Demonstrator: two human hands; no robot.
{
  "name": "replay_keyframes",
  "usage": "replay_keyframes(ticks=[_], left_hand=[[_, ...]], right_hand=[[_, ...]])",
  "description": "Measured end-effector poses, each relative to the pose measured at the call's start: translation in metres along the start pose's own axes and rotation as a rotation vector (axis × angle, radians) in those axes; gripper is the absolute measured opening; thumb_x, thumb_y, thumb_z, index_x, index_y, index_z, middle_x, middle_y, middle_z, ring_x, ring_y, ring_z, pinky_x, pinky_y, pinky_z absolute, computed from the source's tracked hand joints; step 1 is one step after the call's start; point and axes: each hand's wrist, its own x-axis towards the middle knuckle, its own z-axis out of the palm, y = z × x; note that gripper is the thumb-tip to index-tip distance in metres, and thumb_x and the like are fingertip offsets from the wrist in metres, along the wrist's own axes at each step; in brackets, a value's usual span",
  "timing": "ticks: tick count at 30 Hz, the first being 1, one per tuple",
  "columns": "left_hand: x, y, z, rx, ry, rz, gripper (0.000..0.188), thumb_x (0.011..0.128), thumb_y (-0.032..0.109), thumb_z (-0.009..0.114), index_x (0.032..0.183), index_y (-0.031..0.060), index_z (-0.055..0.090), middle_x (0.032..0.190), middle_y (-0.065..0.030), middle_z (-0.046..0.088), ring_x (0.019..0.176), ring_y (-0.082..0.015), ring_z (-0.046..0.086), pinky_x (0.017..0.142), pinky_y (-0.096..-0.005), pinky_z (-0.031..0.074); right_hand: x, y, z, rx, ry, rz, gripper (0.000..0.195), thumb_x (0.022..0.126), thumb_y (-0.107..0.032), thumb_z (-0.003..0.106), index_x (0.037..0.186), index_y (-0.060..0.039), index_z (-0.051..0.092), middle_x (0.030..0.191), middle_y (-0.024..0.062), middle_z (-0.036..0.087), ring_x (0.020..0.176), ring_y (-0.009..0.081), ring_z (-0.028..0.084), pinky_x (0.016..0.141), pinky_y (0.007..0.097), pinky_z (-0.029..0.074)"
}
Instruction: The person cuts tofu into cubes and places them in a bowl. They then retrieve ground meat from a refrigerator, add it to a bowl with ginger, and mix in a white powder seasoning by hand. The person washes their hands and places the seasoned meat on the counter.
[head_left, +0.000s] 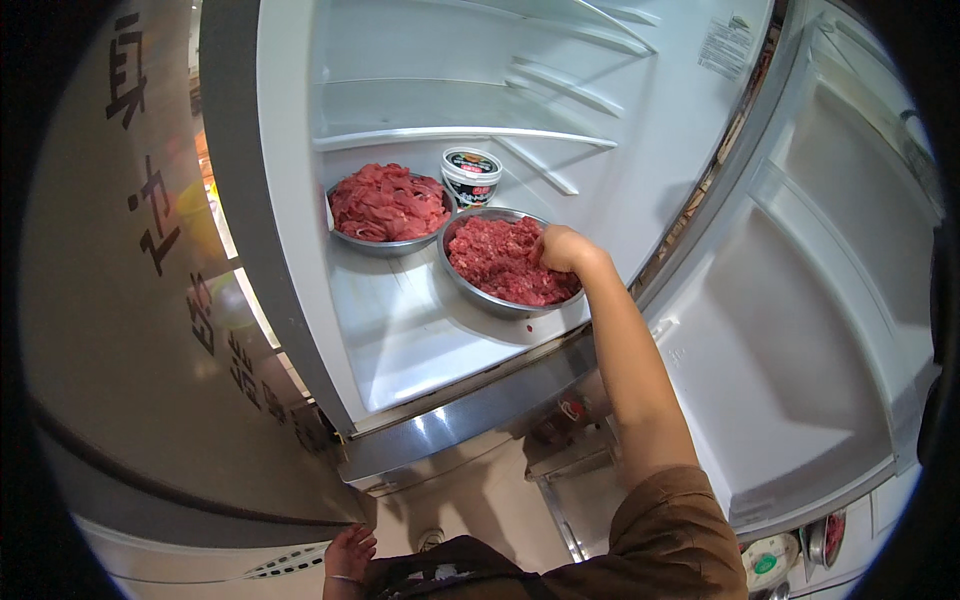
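Note:
My right hand (568, 249) reaches into the refrigerator, over the right side of a metal bowl (480, 294) heaped with minced red meat (502, 262). Its fingers curl down against the meat, and the fingertips are hidden, so a grip cannot be made out. Left of that bowl, a second metal bowl (390, 249) holds thin raw meat slices (388, 202). A white-lidded plastic tub (472, 176) with a dark printed label stands behind the two bowls. Low in the view, my left hand (351, 551) hangs near my body, fingers loosely bent, with nothing visible in it.
Above the bowls runs a glass shelf (450, 112). The refrigerator door (795, 315) stands wide on the right; a metal door panel (150, 300) bearing writing is at left. Below, a clear bin (577, 495) stands near the floor. At lower right is a round container (771, 559).

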Motion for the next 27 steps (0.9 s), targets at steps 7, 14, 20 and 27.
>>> replay_keyframes(ticks=[7, 14, 20, 27], left_hand=[[-0.005, 0.001, 0.012, 0.057, -0.016, -0.009, 0.034, 0.079, 0.023, 0.051, 0.106, 0.0038, 0.050, 0.096, -0.0131, 0.058, 0.078, -0.0264, 0.057, 0.066, -0.0359, 0.046], [-0.010, -0.002, 0.007, 0.055, -0.041, -0.002, 0.033, 0.080, 0.024, 0.050, 0.107, 0.0041, 0.050, 0.096, -0.0137, 0.058, 0.076, -0.0271, 0.057, 0.064, -0.0356, 0.047], [-0.011, -0.005, 0.003, 0.058, -0.066, -0.029, 0.031, 0.080, 0.023, 0.049, 0.105, 0.0057, 0.051, 0.095, -0.0126, 0.059, 0.076, -0.0266, 0.058, 0.063, -0.0354, 0.047], [-0.007, -0.006, 0.009, 0.069, -0.139, -0.029, 0.027, 0.079, 0.023, 0.050, 0.101, 0.0076, 0.053, 0.093, -0.0112, 0.060, 0.075, -0.0241, 0.059, 0.064, -0.0342, 0.048]], right_hand=[[-0.037, -0.026, 0.015, 0.412, 0.143, -0.410, 0.033, 0.062, -0.015, 0.069, 0.095, -0.0101, 0.064, 0.089, 0.0114, 0.063, 0.090, 0.0248, 0.058, 0.081, 0.0331, 0.044], [-0.050, 0.013, -0.033, 0.928, 0.342, -0.147, 0.016, 0.062, -0.004, 0.066, 0.078, -0.0048, 0.066, 0.073, 0.0108, 0.064, 0.063, 0.0207, 0.060, 0.061, 0.0296, 0.048], [-0.059, 0.027, -0.007, 0.563, 0.434, -0.019, 0.016, 0.071, -0.008, 0.065, 0.083, 0.0022, 0.062, 0.073, 0.0067, 0.063, 0.063, 0.0135, 0.061, 0.049, 0.0231, 0.047], [-0.082, 0.028, 0.000, 1.859, 0.374, -0.004, 0.018, 0.079, -0.003, 0.058, 0.096, 0.0030, 0.053, 0.087, 0.0124, 0.061, 0.070, 0.0180, 0.063, 0.054, 0.0200, 0.053]])
